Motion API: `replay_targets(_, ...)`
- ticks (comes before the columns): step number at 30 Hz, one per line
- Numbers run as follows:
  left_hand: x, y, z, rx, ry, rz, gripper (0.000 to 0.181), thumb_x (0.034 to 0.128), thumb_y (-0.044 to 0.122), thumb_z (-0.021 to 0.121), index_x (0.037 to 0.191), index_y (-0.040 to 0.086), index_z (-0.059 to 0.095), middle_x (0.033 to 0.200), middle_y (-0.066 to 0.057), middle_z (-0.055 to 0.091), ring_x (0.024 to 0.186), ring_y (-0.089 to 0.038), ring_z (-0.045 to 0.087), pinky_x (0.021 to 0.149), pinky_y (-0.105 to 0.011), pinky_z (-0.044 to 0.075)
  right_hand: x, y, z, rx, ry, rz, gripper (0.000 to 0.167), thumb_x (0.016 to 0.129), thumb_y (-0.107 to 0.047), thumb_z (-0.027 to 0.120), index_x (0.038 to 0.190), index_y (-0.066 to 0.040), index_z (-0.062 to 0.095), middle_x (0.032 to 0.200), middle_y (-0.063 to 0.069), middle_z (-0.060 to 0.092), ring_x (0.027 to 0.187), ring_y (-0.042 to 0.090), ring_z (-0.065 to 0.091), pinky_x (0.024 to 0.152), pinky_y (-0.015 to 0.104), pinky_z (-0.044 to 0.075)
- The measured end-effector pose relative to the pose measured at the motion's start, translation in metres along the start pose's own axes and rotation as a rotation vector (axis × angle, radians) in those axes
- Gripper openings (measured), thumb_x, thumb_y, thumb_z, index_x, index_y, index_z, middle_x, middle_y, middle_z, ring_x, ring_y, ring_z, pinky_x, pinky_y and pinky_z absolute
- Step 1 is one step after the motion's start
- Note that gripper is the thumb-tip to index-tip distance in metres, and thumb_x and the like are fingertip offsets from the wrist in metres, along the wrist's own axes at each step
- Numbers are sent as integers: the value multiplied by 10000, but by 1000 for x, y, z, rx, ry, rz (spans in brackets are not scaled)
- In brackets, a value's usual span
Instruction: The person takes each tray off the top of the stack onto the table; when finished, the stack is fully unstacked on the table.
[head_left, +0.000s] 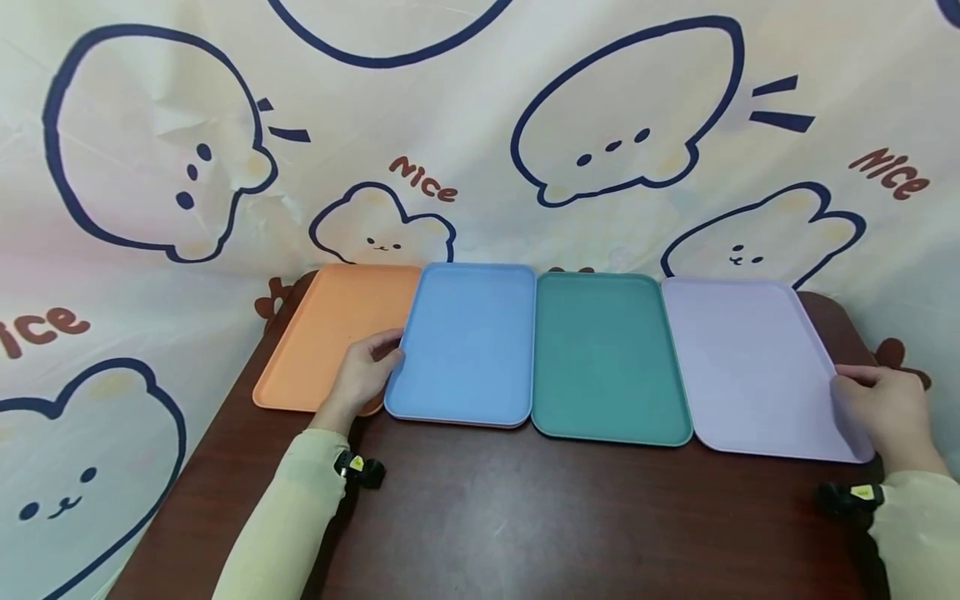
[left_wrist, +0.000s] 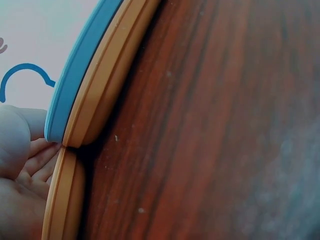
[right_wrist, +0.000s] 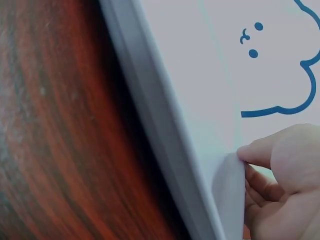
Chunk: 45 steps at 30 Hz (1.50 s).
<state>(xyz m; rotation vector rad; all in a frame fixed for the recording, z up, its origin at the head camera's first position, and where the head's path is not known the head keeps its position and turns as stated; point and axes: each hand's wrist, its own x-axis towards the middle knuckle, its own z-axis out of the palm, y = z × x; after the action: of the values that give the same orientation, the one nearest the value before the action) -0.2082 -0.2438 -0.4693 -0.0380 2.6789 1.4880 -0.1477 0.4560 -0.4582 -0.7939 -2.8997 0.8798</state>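
Four trays show side by side in a row: orange (head_left: 337, 342), blue (head_left: 468, 342), green (head_left: 607, 358) and lavender (head_left: 757, 367). In the left wrist view the blue tray (left_wrist: 75, 85) lies on top of a second orange tray (left_wrist: 100, 85), whose edge meets the first orange tray (left_wrist: 62, 195). My left hand (head_left: 365, 367) reaches over the first orange tray and pinches the blue tray's left edge. At the far right, my right hand (head_left: 888, 408) grips the lavender tray's right edge, thumb on the rim and fingers curled below, as the right wrist view shows.
All the trays sit toward the back of a dark brown wooden table (head_left: 487, 517). Behind and beside it hangs a pale cloth (head_left: 480, 117) with cartoon drawings. A small black camera is strapped to each wrist.
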Motion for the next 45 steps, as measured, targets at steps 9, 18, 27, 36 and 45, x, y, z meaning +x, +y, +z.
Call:
replay_targets(9,2,0,1,10,9,22,458,1093,135,597,1539,28,585,1568,-210,593,1503,-373,524,1221,-556,464,-13,-18,2,135,131,149,510,1111,-249,455,1535,18,553,1481,291,587,1334,423,562,991,417,573)
replay_targets(18,2,-3,0,-15,-4,7,460,1092,147,601,1538,38,589,1572,-196,593,1502,-363,527,1226,-550,463,-41,-53,21,337,183,-49,431,1090,-220,558,1417,33,679,753,-513,467,719,-268,496,624,27,419)
replay_targets(27,2,-1,-1,-24,-13,-6,467,1100,159,596,1551,40,575,1584,-193,583,1510,-357,519,1235,-547,452,-65,-91,49,429,93,-345,357,1092,-139,585,1332,99,700,864,-434,606,782,-208,634,721,6,503)
replay_targets(36,2,-2,0,-28,-9,-9,469,1097,153,599,1553,45,574,1585,-190,583,1510,-352,521,1235,-540,455,-80,-127,74,419,17,-512,304,1096,-94,582,1290,93,721,1119,285,771,824,-167,651,727,35,529)
replay_targets(45,2,-1,0,-37,-12,0,468,1098,141,596,1553,32,569,1585,-198,581,1513,-354,519,1238,-536,452,-94,-168,98,520,-110,-598,280,1081,-50,613,1264,139,709,1132,341,763,860,-148,665,760,58,550)
